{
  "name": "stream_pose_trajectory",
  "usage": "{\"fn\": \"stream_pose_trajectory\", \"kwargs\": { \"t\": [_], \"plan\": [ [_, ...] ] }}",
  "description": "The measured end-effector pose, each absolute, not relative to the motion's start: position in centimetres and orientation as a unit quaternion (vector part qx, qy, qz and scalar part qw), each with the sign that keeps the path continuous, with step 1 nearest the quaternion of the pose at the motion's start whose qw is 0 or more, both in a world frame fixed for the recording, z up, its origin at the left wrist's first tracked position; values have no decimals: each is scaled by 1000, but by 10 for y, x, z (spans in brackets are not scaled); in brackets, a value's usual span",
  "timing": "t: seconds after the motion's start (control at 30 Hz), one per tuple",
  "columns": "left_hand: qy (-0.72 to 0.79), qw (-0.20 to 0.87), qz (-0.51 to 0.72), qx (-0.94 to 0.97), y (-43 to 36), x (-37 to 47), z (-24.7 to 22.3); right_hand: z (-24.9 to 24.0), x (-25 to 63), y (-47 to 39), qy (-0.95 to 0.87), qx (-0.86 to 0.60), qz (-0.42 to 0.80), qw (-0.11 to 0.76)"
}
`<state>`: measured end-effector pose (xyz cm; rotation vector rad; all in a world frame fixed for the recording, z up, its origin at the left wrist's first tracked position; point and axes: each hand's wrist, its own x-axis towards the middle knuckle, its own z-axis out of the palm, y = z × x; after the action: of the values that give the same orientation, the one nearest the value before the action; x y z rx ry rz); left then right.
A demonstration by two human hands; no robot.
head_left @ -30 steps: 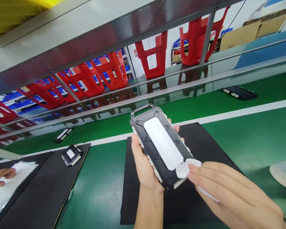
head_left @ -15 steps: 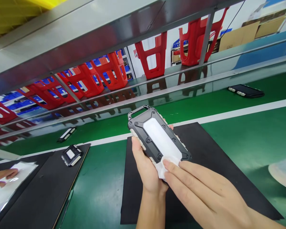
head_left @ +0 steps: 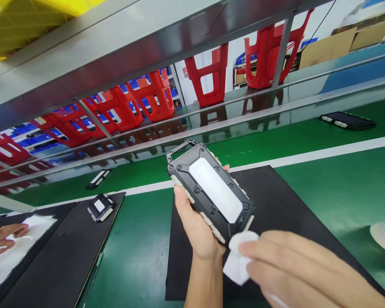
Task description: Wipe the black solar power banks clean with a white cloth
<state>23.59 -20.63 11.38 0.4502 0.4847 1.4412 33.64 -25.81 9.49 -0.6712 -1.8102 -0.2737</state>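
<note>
Gripping a black device (head_left: 213, 190) is the left hand (head_left: 200, 231), while the right hand (head_left: 288, 261) pinches a white wipe (head_left: 237, 265).

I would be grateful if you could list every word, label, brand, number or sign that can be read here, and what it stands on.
No text can be read in this view.
Small red sign in the background: too small and blurred to read.
Cardboard at the upper right: any marks are too small to read.
Black device in the left hand: no lettering can be made out.
</note>
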Motion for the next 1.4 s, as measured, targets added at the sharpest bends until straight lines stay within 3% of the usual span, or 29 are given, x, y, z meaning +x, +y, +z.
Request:
{"fn": "stream_pose_trajectory", "kwargs": {
  "t": [0.2, 0.43, 0.57, 1.1, 1.27, 1.4],
  "plan": [
    [209, 714, 632, 215, -216, 239, 119, 125, 334, -232, -813, -230, -102, 526],
    [205, 734, 624, 173, -218, 240, 122, 116, 325, -232, -800, -256, -188, 510],
    [218, 719, 632, 189, -215, 240, 120, 114, 332, -240, -820, -267, -174, 475],
    [201, 711, 642, 202, -216, 239, 119, 117, 328, -234, -795, -231, -178, 531],
    [207, 703, 647, 209, -214, 238, 115, 114, 331, -237, -803, -251, -181, 508],
    [218, 695, 642, 240, -209, 236, 109, 105, 336, -248, -820, -271, -113, 492]
  ]
}}
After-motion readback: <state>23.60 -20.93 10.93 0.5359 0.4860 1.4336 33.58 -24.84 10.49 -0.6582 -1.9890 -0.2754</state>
